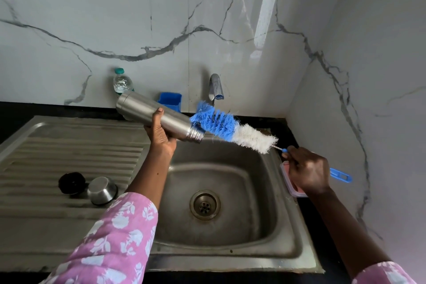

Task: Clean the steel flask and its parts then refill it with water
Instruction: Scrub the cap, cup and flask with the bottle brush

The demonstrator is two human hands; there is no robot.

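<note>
My left hand grips the steel flask around its middle and holds it tilted above the sink, threaded mouth pointing right and down. My right hand grips the blue handle of a bottle brush with blue and white bristles. The brush's blue tip lies at the flask's mouth. On the ribbed drainboard sit the flask's steel cup, upside down, and a black inner cap.
A tap stands behind the sink, with a blue holder and a plastic water bottle on the black counter to its left. A pink soap box rests at the sink's right rim. Marble walls close in behind and to the right.
</note>
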